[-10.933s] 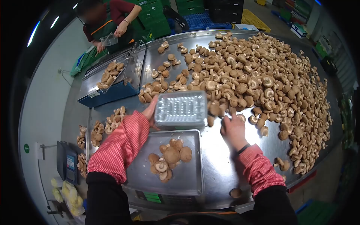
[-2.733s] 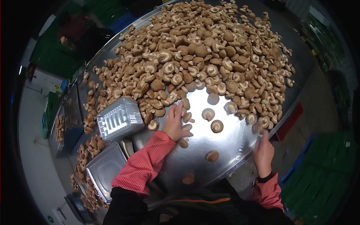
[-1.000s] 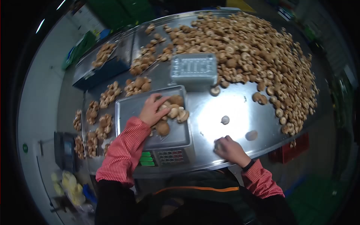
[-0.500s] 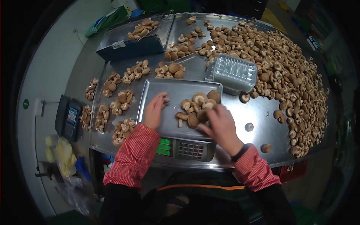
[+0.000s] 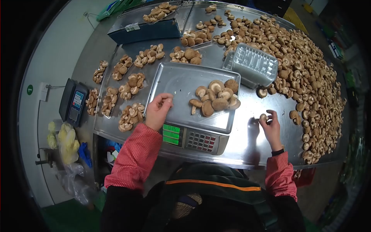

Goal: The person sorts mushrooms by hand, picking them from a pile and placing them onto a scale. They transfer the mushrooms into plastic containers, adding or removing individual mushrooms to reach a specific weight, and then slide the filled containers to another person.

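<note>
A pile of brown shiitake mushrooms point(image 5: 216, 96) sits on the right half of the steel pan point(image 5: 179, 83) of a weighing scale. Over the pan's left edge is my left hand point(image 5: 159, 110), its fingers curled in and the thumb against them, with nothing visible in the grip. To the right of the scale, my right hand point(image 5: 271, 130) pinches a single shiitake mushroom point(image 5: 264, 117) between thumb and fingers, close above the steel table. The scale's green display point(image 5: 171, 134) is lit, beside its keypad point(image 5: 200, 141).
A large mushroom heap point(image 5: 305, 77) covers the table's right side. Stacked clear plastic trays point(image 5: 253, 65) stand behind the scale. Several portions of mushrooms point(image 5: 131, 116) lie at left. A second scale point(image 5: 73, 102) is at the far left; a blue box point(image 5: 147, 33) stands at the back.
My right hand has left the pile on the pan, moved right and picked up a loose mushroom from the table. My left hand's fingers have closed together. The view has shifted slightly.
</note>
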Available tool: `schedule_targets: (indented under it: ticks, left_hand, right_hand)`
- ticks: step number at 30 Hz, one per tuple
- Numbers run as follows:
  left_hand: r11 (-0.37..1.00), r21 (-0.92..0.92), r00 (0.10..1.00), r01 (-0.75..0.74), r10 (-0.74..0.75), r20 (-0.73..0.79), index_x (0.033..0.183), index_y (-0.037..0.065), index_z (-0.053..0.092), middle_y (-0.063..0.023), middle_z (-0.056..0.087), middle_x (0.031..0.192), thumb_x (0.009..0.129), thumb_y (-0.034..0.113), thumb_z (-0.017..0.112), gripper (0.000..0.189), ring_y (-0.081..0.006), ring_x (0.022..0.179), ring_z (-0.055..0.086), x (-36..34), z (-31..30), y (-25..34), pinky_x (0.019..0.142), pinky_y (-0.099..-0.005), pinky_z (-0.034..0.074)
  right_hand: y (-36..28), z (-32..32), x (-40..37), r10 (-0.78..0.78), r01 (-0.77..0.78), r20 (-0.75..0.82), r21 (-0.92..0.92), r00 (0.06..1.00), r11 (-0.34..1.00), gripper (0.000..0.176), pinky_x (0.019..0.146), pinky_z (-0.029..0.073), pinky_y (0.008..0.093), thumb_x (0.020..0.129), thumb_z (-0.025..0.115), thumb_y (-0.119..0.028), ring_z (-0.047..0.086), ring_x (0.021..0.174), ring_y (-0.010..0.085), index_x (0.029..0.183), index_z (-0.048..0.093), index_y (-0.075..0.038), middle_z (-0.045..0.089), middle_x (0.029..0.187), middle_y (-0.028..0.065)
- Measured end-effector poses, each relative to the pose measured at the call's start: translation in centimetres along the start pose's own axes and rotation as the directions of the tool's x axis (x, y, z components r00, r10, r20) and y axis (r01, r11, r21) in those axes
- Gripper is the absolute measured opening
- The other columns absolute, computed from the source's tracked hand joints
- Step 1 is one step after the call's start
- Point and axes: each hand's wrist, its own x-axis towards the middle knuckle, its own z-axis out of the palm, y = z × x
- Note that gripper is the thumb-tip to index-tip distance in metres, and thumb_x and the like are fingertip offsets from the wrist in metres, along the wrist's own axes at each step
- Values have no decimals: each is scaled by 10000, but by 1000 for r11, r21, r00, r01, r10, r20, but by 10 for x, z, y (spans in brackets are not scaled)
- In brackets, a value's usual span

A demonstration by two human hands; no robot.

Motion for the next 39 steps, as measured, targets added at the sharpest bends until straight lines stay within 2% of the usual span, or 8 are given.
schedule_targets:
  ticks: [4,10,14,20,25,28,35,39]
  left_hand:
    - [990,107,996,-87,82,45,1090,5,652,-26,628,890,884,86,678,223,-94,793,576,-8,18,-11,731,-247,488]
    - [921,322,975,-217,222,21,1065,24,653,-64,578,896,783,57,744,299,-156,770,575,-22,52,-3,682,-269,492]
    - [948,248,975,-199,217,-45,1167,55,603,-81,547,1002,760,40,750,432,-172,803,572,-26,73,2,652,-290,490]
    - [928,267,962,-259,271,-11,1235,53,563,-75,518,1050,730,9,766,545,-164,904,548,-23,83,-2,758,-268,490]
    - [927,309,964,-214,252,-88,1287,48,524,-116,504,1154,698,67,808,654,-236,1021,546,-18,75,2,902,-352,482]
    - [802,483,901,-350,430,-62,1349,53,474,-156,475,1261,679,142,839,768,-317,1168,501,-8,78,5,1012,-413,427]
    - [813,474,940,-338,316,128,1376,57,457,-179,475,1313,692,190,819,785,-353,1228,474,8,66,10,1056,-429,395]
    - [813,510,920,-282,379,-96,1357,55,478,-177,511,1237,737,180,793,706,-357,1176,502,24,16,-3,1029,-435,404]
  right_hand:
    - [-71,3,6,-191,182,-2,307,982,934,404,674,523,282,777,783,-77,605,745,174,1109,561,-16,613,940,91]
    - [-180,35,24,-733,732,13,-69,680,678,370,776,525,369,742,672,20,582,948,299,1101,594,-19,523,1036,138]
    - [-197,71,23,-787,812,272,-384,554,439,261,835,495,387,798,563,-73,560,1015,302,1042,629,-10,552,1075,139]
    - [-185,47,27,-668,667,32,-88,744,739,251,786,503,417,824,593,4,608,945,329,1070,620,-32,589,984,162]
    - [-153,26,26,-171,171,31,-27,985,985,185,744,501,398,905,618,-87,626,825,344,1078,634,-25,611,899,169]
    - [-115,56,16,-323,321,56,51,945,946,180,739,502,412,909,620,-104,629,826,358,1071,634,-27,625,909,174]
    - [-125,61,18,-365,364,62,38,929,931,185,710,506,398,912,625,-131,631,789,334,1054,626,-13,629,916,170]
    - [-117,50,54,-411,399,-81,-129,908,908,248,728,481,410,867,664,-139,599,842,329,1089,613,-41,592,939,147]
